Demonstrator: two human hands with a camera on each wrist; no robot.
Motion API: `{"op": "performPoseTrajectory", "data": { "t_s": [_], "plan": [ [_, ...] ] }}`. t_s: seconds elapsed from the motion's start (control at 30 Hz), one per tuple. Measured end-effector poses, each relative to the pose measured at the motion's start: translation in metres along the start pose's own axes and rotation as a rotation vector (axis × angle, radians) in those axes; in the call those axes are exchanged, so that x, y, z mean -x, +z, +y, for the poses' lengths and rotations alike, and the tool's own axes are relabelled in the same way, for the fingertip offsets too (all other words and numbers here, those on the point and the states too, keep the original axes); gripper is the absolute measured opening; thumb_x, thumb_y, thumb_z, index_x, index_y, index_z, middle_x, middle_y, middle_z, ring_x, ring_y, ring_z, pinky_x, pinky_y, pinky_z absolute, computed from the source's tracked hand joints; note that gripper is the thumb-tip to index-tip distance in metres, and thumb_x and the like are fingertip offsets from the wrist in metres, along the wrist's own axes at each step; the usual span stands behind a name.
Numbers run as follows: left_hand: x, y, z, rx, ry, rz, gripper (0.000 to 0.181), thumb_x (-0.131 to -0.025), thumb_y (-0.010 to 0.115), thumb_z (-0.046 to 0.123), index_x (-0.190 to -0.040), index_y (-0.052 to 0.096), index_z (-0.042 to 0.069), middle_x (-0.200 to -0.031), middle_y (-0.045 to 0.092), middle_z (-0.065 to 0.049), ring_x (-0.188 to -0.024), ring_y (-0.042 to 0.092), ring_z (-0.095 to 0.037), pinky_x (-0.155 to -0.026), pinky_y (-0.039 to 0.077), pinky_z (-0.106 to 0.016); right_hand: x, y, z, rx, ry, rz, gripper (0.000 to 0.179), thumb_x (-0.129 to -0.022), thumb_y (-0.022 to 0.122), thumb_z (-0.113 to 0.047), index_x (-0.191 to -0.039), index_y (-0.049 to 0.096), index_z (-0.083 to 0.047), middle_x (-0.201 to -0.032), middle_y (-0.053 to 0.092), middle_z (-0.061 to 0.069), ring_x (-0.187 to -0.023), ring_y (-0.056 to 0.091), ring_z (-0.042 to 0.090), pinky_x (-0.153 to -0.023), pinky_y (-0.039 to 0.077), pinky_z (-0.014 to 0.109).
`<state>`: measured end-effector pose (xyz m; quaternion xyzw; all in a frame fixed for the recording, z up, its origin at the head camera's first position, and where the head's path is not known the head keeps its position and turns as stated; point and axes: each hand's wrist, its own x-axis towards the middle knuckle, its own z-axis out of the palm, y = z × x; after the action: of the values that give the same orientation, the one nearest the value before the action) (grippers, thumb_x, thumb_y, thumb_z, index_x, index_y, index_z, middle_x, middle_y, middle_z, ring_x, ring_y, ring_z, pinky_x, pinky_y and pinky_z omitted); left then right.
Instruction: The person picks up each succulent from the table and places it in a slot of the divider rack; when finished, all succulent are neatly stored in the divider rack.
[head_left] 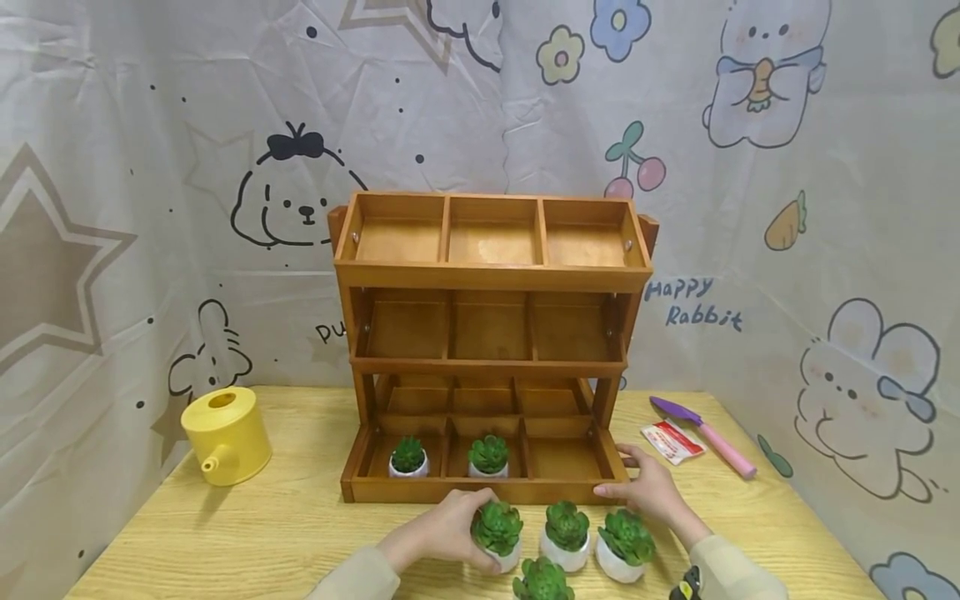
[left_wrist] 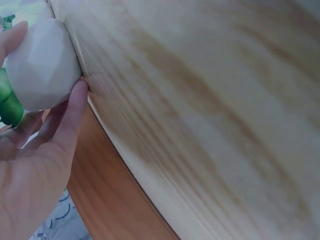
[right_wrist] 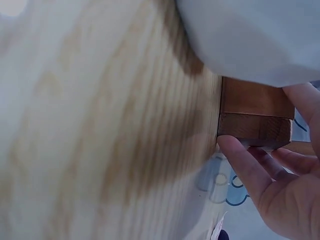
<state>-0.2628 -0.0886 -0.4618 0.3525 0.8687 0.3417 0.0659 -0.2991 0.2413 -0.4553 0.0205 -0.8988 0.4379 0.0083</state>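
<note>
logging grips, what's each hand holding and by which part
The left hand holds a potted succulent by its white pot; the right hand grips the shelf by its lower right corner.

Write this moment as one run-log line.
left hand: holds potted succulent | right hand: grips rack, right front corner | bottom tier: succulents left, middle

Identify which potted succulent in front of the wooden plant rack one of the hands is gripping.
The leftmost succulent of the four in front: the left hand grips its white pot, while no hand holds the other three.
</note>
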Motion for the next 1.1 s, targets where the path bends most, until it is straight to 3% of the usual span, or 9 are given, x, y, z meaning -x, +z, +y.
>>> {"op": "performPoseTrajectory", "data": {
  "t_s": [0.4,0.57,0.8,0.93,1.1],
  "plan": [
    [-0.0001,-0.0022,-0.0008,0.039,0.002,0.019,0.054,-0.064,0.088,0.028,-0.107,0.06,0.015,-0.095,0.067,0.011,-0.084,0.058,0.005,-0.075,0.049,-0.017,-0.0001,0.0002,-0.0006,-0.001,-0.037,0.013,0.095,-0.066,0.088,-0.028,-0.14,0.039,0.006,-0.126,0.05,0.037,-0.084,0.066,0.028,-0.055,0.054,0.032],
    [-0.0011,-0.0005,-0.0012,0.065,0.079,0.122,0.055,-0.067,0.087,0.026,-0.112,0.059,0.014,-0.104,0.066,0.004,-0.093,0.06,-0.002,-0.079,0.051,-0.019,-0.0011,0.0012,0.0021,0.001,-0.045,0.018,0.094,-0.066,0.088,-0.027,-0.139,0.04,0.007,-0.125,0.051,0.037,-0.085,0.066,0.029,-0.054,0.054,0.032],
    [-0.0012,0.0024,0.0033,0.002,0.188,0.311,0.059,-0.064,0.087,0.021,-0.115,0.059,0.015,-0.108,0.065,0.001,-0.098,0.061,-0.008,-0.082,0.052,-0.026,-0.0007,0.0025,0.004,-0.006,-0.048,0.005,0.093,-0.068,0.087,-0.027,-0.14,0.038,0.007,-0.126,0.051,0.036,-0.087,0.066,0.03,-0.053,0.054,0.032],
    [-0.0017,0.0032,0.0059,-0.004,0.214,0.357,0.061,-0.062,0.088,0.019,-0.116,0.058,0.014,-0.109,0.065,0.001,-0.099,0.061,-0.01,-0.083,0.053,-0.027,0.0003,0.0022,0.0032,0.003,-0.051,0.007,0.093,-0.068,0.087,-0.028,-0.14,0.038,0.007,-0.126,0.05,0.037,-0.091,0.066,0.034,-0.054,0.054,0.032],
    [-0.0041,0.003,0.0061,-0.01,0.234,0.392,0.065,-0.06,0.09,0.018,-0.117,0.058,0.014,-0.11,0.064,0.0,-0.099,0.061,-0.011,-0.082,0.053,-0.027,0.0009,0.0017,0.0028,0.004,-0.051,0.012,0.092,-0.068,0.087,-0.028,-0.139,0.039,0.006,-0.125,0.05,0.037,-0.079,0.066,0.026,-0.053,0.053,0.032]
  ]
}}
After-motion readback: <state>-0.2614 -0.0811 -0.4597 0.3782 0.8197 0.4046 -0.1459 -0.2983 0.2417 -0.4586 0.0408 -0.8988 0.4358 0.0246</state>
